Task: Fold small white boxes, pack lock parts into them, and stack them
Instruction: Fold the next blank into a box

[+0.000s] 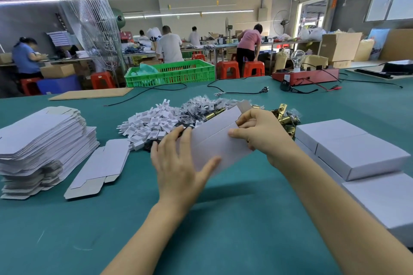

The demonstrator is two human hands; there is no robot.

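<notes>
Pinching a flat, creased white box blank, right hand.

Flat blanks lie left, folded boxes right, lock parts between.

Both hands hold flat white box blank above green table. Left hand spread, fingers straight against blank's near end. Right hand pinches far end, thumb on top. Stack of flat blanks at left, single blank beside it. Pile of white plastic parts and brass lock parts behind hands. Folded boxes stacked at right.
</notes>
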